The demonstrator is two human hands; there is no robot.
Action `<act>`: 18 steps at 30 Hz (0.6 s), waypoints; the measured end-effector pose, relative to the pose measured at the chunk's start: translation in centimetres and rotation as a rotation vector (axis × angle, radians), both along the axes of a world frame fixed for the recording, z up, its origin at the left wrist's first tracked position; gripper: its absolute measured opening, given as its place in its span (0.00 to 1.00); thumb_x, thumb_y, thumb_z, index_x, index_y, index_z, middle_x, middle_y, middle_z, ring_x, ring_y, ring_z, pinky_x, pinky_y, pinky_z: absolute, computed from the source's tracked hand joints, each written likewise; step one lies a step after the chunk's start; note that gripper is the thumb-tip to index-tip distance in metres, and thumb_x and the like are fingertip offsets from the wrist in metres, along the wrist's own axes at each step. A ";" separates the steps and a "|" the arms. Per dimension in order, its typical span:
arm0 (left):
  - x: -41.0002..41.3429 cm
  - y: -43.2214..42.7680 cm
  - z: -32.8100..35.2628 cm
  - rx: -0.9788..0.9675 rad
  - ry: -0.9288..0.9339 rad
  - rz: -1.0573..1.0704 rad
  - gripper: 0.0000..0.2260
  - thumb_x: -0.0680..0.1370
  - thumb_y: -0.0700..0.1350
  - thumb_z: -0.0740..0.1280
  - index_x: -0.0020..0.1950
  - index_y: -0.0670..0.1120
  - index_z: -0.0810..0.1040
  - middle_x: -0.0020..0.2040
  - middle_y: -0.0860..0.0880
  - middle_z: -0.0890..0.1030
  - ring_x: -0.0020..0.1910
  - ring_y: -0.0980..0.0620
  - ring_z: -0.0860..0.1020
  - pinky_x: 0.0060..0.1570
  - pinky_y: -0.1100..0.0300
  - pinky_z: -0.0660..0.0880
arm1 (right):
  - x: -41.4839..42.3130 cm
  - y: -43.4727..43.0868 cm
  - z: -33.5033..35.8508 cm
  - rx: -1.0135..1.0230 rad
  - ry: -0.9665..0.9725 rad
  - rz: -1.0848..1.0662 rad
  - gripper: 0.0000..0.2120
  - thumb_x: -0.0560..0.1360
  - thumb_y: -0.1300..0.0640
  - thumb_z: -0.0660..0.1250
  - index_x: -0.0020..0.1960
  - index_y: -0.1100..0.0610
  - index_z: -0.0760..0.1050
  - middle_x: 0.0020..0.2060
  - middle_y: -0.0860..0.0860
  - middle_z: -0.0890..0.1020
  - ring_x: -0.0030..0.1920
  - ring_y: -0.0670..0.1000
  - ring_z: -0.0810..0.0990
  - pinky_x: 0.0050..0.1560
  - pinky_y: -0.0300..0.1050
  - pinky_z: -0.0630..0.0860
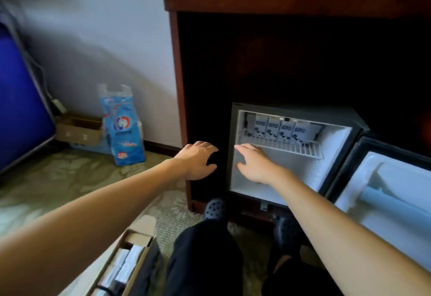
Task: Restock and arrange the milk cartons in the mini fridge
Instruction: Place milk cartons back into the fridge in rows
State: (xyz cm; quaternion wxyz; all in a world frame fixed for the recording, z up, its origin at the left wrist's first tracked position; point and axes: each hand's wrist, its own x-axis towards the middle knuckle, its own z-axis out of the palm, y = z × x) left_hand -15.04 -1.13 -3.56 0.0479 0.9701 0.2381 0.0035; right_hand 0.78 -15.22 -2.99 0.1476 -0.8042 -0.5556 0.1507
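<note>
The mini fridge [335, 167] stands open inside a dark wooden cabinet, its door [384, 193] swung out to the right. Several pale blue milk cartons [283, 130] stand upright in a row at the back of its white wire shelf [300, 150]. My right hand [254, 165] reaches into the fridge just under the shelf's left end, fingers spread, holding nothing. My left hand [198, 159] hovers outside the fridge's left edge in front of the dark cabinet gap, fingers apart and empty. An open cardboard box [130, 256] holding more cartons lies on the floor at my lower left.
A blue-and-white plastic package [122, 127] and a small cardboard box [78, 132] stand against the wall at left. A blue panel [18, 109] leans at far left. My legs and dark clogs [215, 207] are right before the fridge on patterned carpet.
</note>
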 end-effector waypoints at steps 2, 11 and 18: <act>-4.0 0.6 0.8 0.021 -0.018 0.054 0.29 0.80 0.58 0.62 0.79 0.50 0.62 0.77 0.49 0.66 0.76 0.48 0.62 0.72 0.49 0.62 | -2.8 1.3 0.9 -0.002 -0.024 0.073 0.30 0.83 0.52 0.59 0.81 0.55 0.53 0.80 0.51 0.56 0.79 0.54 0.54 0.76 0.53 0.59; -21.1 -0.6 -0.6 0.099 0.019 0.281 0.28 0.80 0.58 0.61 0.79 0.53 0.60 0.77 0.52 0.65 0.77 0.50 0.60 0.75 0.50 0.57 | -17.0 7.0 -1.6 0.014 0.004 0.265 0.28 0.82 0.51 0.60 0.80 0.56 0.58 0.77 0.53 0.62 0.77 0.55 0.58 0.76 0.51 0.59; -30.1 -4.0 -9.7 0.003 0.006 0.450 0.27 0.81 0.56 0.61 0.79 0.52 0.62 0.76 0.52 0.66 0.76 0.51 0.62 0.74 0.52 0.58 | -26.6 9.2 -8.8 -0.122 0.050 0.402 0.27 0.81 0.54 0.58 0.79 0.55 0.59 0.76 0.53 0.64 0.77 0.55 0.57 0.75 0.54 0.60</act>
